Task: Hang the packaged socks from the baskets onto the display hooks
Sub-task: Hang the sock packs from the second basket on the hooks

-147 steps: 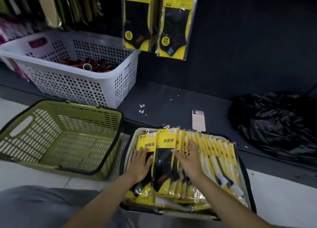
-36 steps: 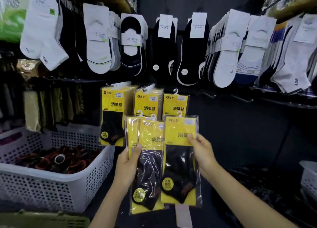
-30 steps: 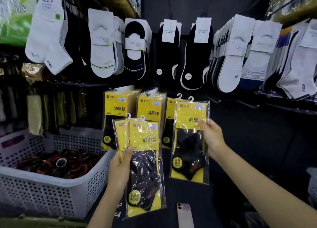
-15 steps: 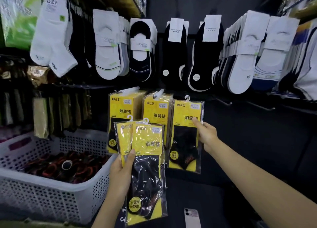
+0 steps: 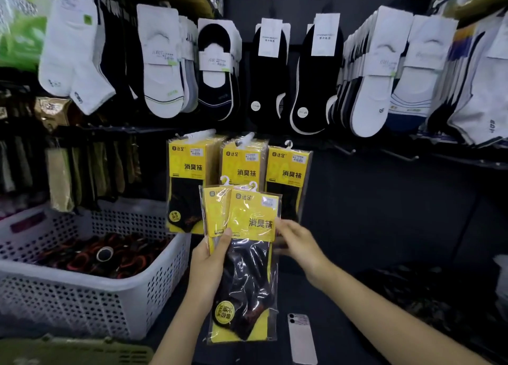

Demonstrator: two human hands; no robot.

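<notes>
While the left hand grips two fanned sock packs, thumb pressed on their front at nine o'clock, the right hand touches their edge at three o'clock. Its blurred fingers look loosely curled, and whether they pinch is unclear. Three hanging stacks sit at twelve o'clock, behind the packs.

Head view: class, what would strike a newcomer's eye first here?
The yellow sock packs fanned in the left hand at centre stand out, with matching hanging packs on hooks just behind. Above runs a row of white and black socks; a white basket sits lower left.
</notes>
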